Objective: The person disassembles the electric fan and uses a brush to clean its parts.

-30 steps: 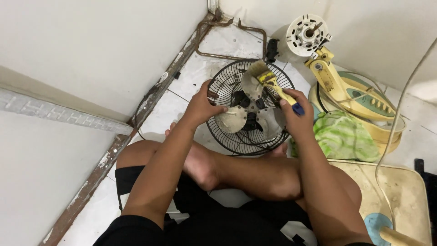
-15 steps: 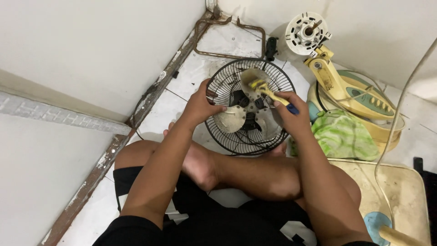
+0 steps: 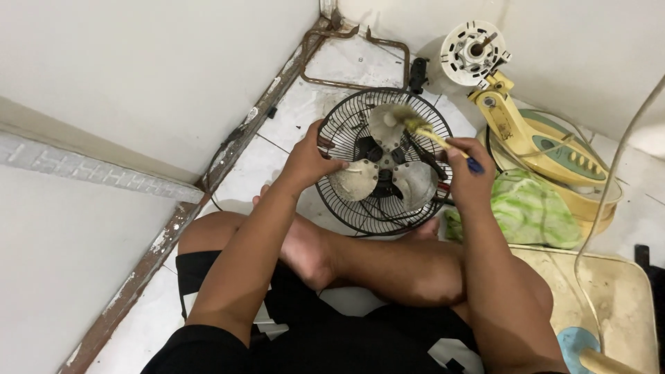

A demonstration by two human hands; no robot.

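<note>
Dusty grey three-blade fan propeller (image 3: 385,161) in black wire guard (image 3: 346,208): left hand (image 3: 309,163) pinches a blade, right hand (image 3: 468,173) fist-tight around yellow brush (image 3: 428,131). Risk: blade spins loose and dust flies if pinch slips.

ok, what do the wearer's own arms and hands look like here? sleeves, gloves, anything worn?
Both arms are bare from the shoulder edge down: no sleeves showing, no gloves. The left hand and right hand carry no visible rings, and neither wrist shows a watch or band. The only clothing in view is black shorts with white markings, low in the frame.
</note>
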